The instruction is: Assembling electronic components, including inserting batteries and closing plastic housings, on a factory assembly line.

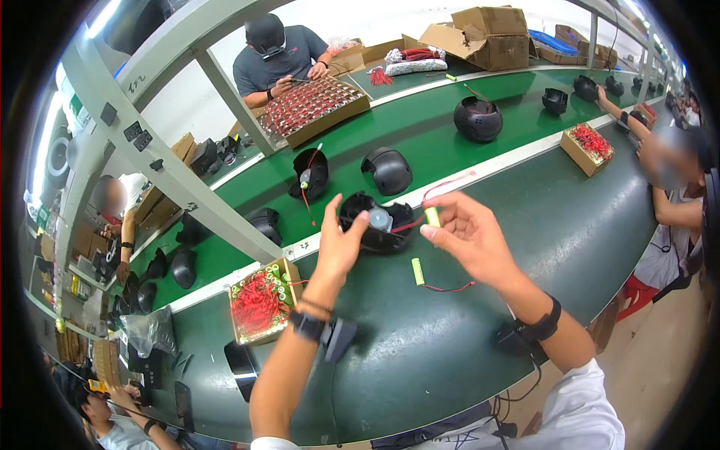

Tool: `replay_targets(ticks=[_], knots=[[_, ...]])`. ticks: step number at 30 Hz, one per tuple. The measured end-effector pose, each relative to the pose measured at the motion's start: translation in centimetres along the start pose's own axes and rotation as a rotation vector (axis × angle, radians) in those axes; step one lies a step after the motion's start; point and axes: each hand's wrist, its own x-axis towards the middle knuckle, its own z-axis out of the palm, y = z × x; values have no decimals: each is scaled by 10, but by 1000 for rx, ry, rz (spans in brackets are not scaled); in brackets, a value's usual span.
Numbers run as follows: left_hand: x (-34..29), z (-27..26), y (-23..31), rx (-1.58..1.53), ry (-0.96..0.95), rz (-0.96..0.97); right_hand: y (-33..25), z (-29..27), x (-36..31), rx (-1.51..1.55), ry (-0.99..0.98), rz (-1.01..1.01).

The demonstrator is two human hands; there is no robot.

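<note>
- Head view: the right hand (474,231) has thumb and forefinger nearly closed in a pinch on a green battery cell (432,217), just right of the black shell (386,241); its other fingers are loosely curled.
- The left hand (341,241) is partly spread, gripping the shell's left side, thumb over the rim near a grey round part (380,219).
- The pinch looks light, so the cell could slip and drop onto the bench (375,352).
- A red lead (407,226) spans the gap between shell and cell; pulling the hands apart could strain its joint.
- A loose red wire (450,181) loops above the right hand and might snag on the fingers.
- The shell's rounded underside could let it roll if the left hand eases off.
- A second green cell (418,271) lies on the bench below the hands, where a forearm might sweep it aside.
- The held cell is a small, bright green cylinder, partly covered by the fingers.
- The shell is matt black, hollow, its cavity turned upward; finer detail inside is too small to tell.
</note>
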Motion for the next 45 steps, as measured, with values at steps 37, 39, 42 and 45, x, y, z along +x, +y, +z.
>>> replay_targets(ticks=[37, 39, 42, 45], knots=[[-135, 22, -18, 104, -144, 394, 37, 48, -41, -811, -197, -670], [-138, 22, -13, 56, -142, 315, 34, 48, -48, -843, -222, -626], [-136, 21, -13, 135, -136, 460, 27, 45, -47, -917, -286, -565], [-136, 18, -10, 46, -133, 332, 20, 40, -44, -967, -297, -578]])
